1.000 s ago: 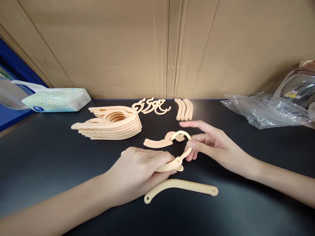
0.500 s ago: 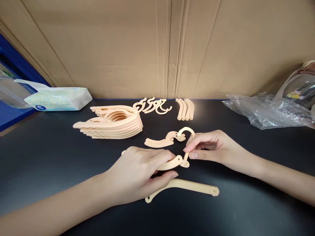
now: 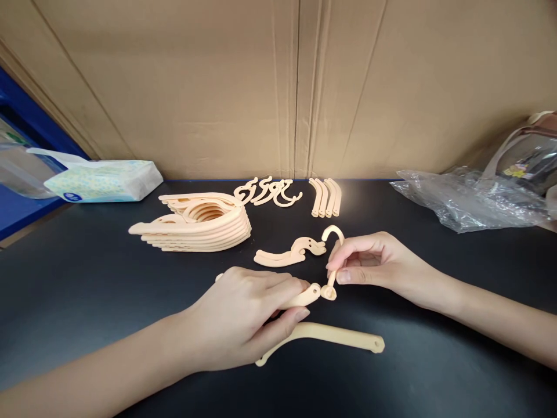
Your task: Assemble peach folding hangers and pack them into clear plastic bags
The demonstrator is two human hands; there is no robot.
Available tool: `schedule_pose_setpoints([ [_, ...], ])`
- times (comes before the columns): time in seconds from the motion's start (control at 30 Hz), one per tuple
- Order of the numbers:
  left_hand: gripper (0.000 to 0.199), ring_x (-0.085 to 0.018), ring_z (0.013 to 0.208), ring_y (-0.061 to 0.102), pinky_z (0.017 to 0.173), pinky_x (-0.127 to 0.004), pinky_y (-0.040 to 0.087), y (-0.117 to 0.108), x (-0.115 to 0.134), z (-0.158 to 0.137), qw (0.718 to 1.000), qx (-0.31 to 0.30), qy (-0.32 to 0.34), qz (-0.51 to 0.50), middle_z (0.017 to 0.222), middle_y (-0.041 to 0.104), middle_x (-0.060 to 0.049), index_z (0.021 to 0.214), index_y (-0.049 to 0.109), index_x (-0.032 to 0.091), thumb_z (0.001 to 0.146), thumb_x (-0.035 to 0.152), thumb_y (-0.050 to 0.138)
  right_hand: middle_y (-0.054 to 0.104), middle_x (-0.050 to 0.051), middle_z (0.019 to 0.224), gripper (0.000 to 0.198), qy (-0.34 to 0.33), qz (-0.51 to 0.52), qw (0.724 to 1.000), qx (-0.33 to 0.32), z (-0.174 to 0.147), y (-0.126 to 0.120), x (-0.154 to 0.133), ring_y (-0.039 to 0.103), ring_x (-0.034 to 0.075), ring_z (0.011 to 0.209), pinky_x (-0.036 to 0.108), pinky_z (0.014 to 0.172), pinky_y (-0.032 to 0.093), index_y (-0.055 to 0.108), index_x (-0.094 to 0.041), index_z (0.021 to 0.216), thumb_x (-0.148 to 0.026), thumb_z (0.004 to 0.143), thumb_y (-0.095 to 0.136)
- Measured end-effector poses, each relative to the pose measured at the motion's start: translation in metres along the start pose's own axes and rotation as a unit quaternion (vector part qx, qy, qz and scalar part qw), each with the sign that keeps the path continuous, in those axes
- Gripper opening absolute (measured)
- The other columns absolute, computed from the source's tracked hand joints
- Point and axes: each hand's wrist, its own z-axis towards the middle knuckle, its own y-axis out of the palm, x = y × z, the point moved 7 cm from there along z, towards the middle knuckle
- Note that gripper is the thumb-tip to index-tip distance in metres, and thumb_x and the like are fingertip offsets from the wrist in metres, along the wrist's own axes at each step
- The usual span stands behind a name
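Observation:
My left hand (image 3: 255,316) is closed around a cream plastic hanger arm (image 3: 303,297), whose holed end sticks out past the fingertips. Between thumb and fingers, my right hand (image 3: 365,261) pinches a cream hanger hook (image 3: 332,280), curve upward. The hook's round base is right beside the holed end; whether they touch, I cannot tell. Below my left hand, a second hanger arm (image 3: 337,334) lies on the black table, its left part partly covered by my thumb. Just beyond my hands rests a curved hanger piece (image 3: 282,256) with small holes.
A stack of folded hanger pieces (image 3: 204,232) stands at back left. Several loose hooks (image 3: 270,190) and several hanger arms (image 3: 325,197) lie along the back edge. A tissue pack (image 3: 104,180) sits at left. Clear plastic bags (image 3: 470,200) lie at right, before a cardboard wall (image 3: 209,87).
The hook in my right hand has turned slightly, its curved tip shifting right, away from the curved piece. My left hand keeps its grip on the hanger arm. The whole view has shifted a little.

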Motion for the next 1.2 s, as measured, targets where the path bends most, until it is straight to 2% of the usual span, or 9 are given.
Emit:
schedule_pose_setpoints([
  [0.17, 0.02, -0.011, 0.065, 0.057, 0.058, -0.024, 0.038, 0.0008, 0.0009, -0.0009, 1.0, -0.019, 0.006, 0.0, 0.079, 0.06, 0.004, 0.117, 0.056, 0.019, 0.105, 0.026, 0.042, 0.076, -0.005, 0.082, 0.01, 0.003, 0.0, 1.0, -0.005, -0.0008, 0.0001, 0.001, 0.068, 0.006, 0.079, 0.017, 0.077, 0.052, 0.08, -0.027, 0.091, -0.025, 0.081, 0.08],
  [0.3, 0.023, -0.012, 0.067, 0.059, 0.059, -0.023, 0.04, 0.0022, 0.0002, -0.0017, 1.0, -0.019, 0.01, 0.004, 0.081, 0.061, 0.003, 0.122, 0.056, 0.019, 0.105, 0.026, 0.042, 0.075, -0.005, 0.082, 0.006, 0.002, -0.01, 1.0, -0.007, -0.0002, 0.0, 0.0009, 0.068, 0.006, 0.078, 0.017, 0.076, 0.052, 0.079, -0.026, 0.088, -0.025, 0.082, 0.079],
  [0.53, 0.024, -0.013, 0.068, 0.062, 0.059, -0.023, 0.042, 0.0006, 0.002, -0.0001, 0.999, -0.031, 0.014, 0.029, 0.083, 0.064, 0.001, 0.119, 0.057, 0.017, 0.106, 0.028, 0.041, 0.073, -0.003, 0.086, 0.007, -0.017, -0.031, 0.999, -0.02, -0.0013, 0.0, 0.0027, 0.069, 0.01, 0.081, 0.022, 0.077, 0.054, 0.078, -0.025, 0.089, -0.025, 0.083, 0.078],
  [0.83, 0.03, -0.013, 0.069, 0.066, 0.061, -0.022, 0.048, -0.0012, 0.0037, -0.0008, 0.998, -0.035, 0.018, 0.041, 0.087, 0.07, -0.002, 0.124, 0.058, 0.014, 0.107, 0.029, 0.039, 0.072, 0.0, 0.087, 0.01, 0.004, -0.032, 0.999, -0.013, -0.0035, 0.0011, 0.0024, 0.069, 0.013, 0.08, 0.027, 0.077, 0.054, 0.077, -0.022, 0.086, -0.03, 0.081, 0.08],
  [1.2, 0.028, -0.014, 0.07, 0.065, 0.062, -0.022, 0.047, -0.0005, 0.004, -0.0001, 0.998, -0.039, 0.016, 0.038, 0.087, 0.069, -0.002, 0.121, 0.059, 0.015, 0.106, 0.028, 0.039, 0.072, 0.0, 0.083, 0.012, 0.01, -0.067, 0.998, -0.014, -0.0017, 0.0021, -0.0012, 0.065, 0.012, 0.076, 0.025, 0.074, 0.052, 0.076, -0.021, 0.089, -0.031, 0.084, 0.076],
])
